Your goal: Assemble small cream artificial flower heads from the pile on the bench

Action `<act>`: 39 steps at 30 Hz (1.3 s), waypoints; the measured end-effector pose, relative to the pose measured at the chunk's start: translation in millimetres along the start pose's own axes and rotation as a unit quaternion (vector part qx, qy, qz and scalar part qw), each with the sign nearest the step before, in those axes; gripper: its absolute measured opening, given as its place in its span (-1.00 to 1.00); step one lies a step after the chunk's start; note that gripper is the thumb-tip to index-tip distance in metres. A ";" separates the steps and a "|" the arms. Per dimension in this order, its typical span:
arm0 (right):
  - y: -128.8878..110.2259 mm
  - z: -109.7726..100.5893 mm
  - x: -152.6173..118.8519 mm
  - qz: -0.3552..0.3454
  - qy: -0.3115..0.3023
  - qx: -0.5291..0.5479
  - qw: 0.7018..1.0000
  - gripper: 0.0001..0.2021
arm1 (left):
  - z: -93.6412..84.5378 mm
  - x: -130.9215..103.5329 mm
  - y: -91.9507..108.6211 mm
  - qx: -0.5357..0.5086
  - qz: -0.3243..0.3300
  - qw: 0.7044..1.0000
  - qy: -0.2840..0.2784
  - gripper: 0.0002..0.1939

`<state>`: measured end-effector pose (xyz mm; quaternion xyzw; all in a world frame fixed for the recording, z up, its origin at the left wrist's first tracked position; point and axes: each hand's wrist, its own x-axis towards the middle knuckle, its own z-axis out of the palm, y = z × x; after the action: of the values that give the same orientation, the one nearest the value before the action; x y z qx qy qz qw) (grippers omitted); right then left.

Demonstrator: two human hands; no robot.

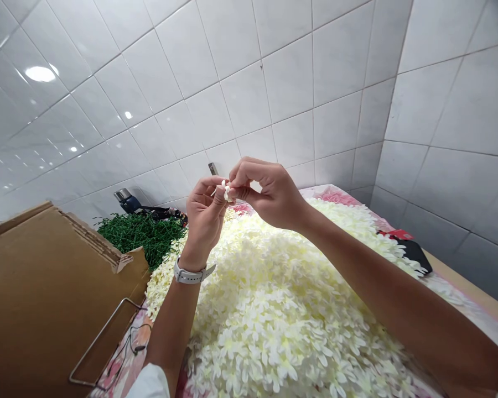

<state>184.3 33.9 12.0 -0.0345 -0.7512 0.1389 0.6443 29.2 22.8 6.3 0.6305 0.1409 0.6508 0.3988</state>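
Both hands meet above a large heap of white and pale yellow artificial flowers (274, 309). My left hand (205, 207), with a pale watch strap at the wrist, pinches a small white flower piece (227, 192) between thumb and fingertips. From the right, my right hand (269, 190) has thumb and forefinger pinched at the same white piece. The fingers cover part of it, so its exact shape is hard to make out.
A cardboard box (62, 298) stands at the left, with a bent metal wire frame (95, 342) beside it. Behind are green artificial stems (145, 237) and a dark flask (127, 200). A black object (417, 255) lies at the right, near the tiled wall (282, 94).
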 end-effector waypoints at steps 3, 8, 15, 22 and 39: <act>0.8 0.2 0.2 -0.047 -0.011 -0.058 0.997 -0.74 | 0.2 -0.1 -0.2 -0.006 -0.002 1.000 -0.003 -0.77; 2.5 -2.5 0.1 -0.128 -0.019 -0.172 0.977 -0.74 | 1.8 -0.9 -0.4 0.004 -0.004 1.000 -0.002 -0.78; 3.3 -3.7 -0.2 -0.150 -0.009 -0.200 0.968 -0.73 | 6.4 -3.9 -3.1 0.021 0.001 1.000 0.003 -0.73; 0.0 -3.8 -0.7 -0.141 -0.007 -0.212 0.967 -0.71 | 4.4 -5.2 -3.6 0.059 0.010 0.998 -0.011 -0.69; -8.1 -6.2 6.6 0.158 0.076 0.189 0.966 -0.62 | 2.3 2.5 8.5 0.063 0.099 0.988 0.097 -0.64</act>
<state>190.3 28.7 21.2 -0.0407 -0.6448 0.3759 0.6643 28.8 18.3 14.3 0.5991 0.1560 0.7351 0.2765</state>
